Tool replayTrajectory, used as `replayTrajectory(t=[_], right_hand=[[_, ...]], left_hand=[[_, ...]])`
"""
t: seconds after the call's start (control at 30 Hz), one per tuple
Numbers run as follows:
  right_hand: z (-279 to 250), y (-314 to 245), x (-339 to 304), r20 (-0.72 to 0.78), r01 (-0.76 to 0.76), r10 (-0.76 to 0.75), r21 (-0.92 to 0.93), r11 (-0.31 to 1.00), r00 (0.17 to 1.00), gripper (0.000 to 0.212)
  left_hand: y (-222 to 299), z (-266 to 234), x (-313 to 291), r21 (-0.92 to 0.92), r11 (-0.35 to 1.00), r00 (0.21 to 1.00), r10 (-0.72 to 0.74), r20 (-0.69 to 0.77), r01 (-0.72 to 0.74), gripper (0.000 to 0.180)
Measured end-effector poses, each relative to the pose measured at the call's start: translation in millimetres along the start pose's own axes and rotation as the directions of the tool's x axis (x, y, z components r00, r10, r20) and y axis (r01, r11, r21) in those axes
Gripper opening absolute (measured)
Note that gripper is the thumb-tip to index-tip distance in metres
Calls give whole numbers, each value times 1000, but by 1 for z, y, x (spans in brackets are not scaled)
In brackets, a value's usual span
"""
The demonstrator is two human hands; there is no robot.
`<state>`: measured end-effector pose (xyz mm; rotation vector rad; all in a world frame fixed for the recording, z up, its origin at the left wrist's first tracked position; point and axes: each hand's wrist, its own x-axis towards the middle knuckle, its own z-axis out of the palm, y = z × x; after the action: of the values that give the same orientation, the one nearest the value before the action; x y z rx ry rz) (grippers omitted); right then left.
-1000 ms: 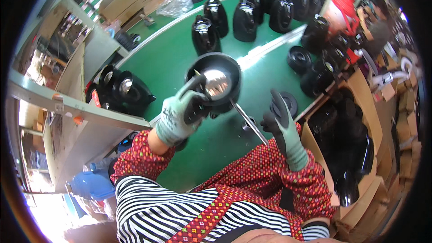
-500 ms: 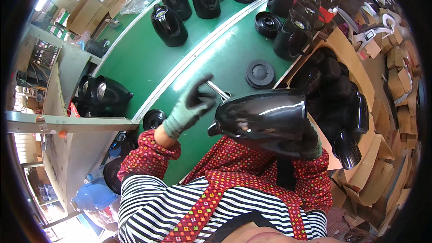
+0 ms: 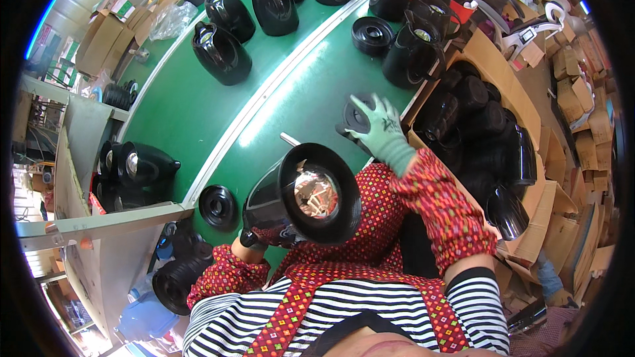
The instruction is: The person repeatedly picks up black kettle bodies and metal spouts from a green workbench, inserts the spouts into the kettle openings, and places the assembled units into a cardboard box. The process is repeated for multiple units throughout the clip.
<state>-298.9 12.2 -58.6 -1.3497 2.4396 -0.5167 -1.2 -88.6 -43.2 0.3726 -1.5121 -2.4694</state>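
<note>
A glossy black jug body (image 3: 264,192) is held tilted in front of me, its wide round mouth turned up to show a shiny metallic liner (image 3: 316,193). My left hand (image 3: 258,246) holds it from the near left side, mostly hidden behind the jug. My gloved right hand (image 3: 385,129) is closed on a round black disc (image 3: 356,118) at the green table, thumb and fingers around its edge. Behind the jug's far edge, the end of a silver rod (image 3: 289,139) sticks out. Another black disc (image 3: 218,207) lies left of the jug.
Several finished-looking black jugs (image 3: 221,53) stand on the green table (image 3: 264,106) beyond a white rail. A black ring-shaped part (image 3: 372,36) lies by the jugs at the far right. A cardboard box (image 3: 529,99) of black parts stands right; a metal beam (image 3: 119,218) lies left.
The jug has moved left and turned its mouth up, passing from the right hand to the left. My right hand has reached out to the black disc and grasped it.
</note>
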Motion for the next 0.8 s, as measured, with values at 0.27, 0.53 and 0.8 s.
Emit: replayTrajectory(t=[0.27,0.53,0.8], right_hand=[[38,48,32,47,-51,67,-294,955,997,109],[-53,-7,-96,-286,392,-268,684,615,920,93],[-72,-26,-177,-324,363,-191,638,679,926,103]], left_hand=[[-7,-15,-3,15,999,991,32,-130,-31,81],[-9,15,2,83,996,999,45,1,-45,75],[-23,40,7,270,957,990,73,123,-104,69]])
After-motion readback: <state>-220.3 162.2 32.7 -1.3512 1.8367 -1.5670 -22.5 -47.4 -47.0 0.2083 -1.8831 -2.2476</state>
